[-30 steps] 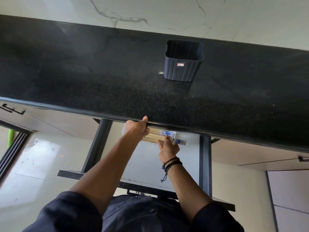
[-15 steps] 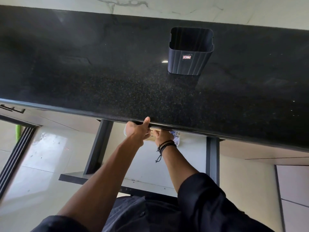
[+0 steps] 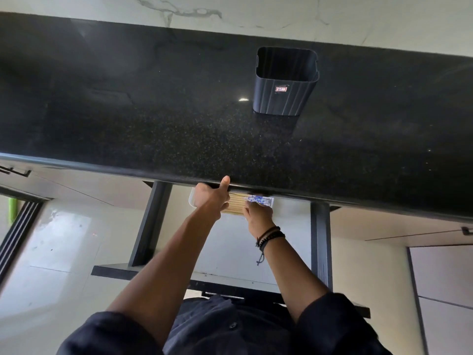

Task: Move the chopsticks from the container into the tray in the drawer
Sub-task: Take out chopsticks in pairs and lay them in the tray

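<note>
**Tight under the bench edge, open elsewhere**

The bench [image 3: 153, 111] overhangs the back of the open drawer [image 3: 143, 269], so the tray [image 3: 191, 200] shows only as a thin strip below its front edge. Both hands fill that strip. The left hand [image 3: 208, 198] covers the tray's left end, thumb against the bench edge. The right hand [image 3: 257, 213] sits at the right end of the chopsticks [image 3: 236, 202]. Dark drawer rails close in each side. Nearer the person, the drawer's pale floor lies open. The container [image 3: 284, 90] stands alone, with bare bench all round.
</note>
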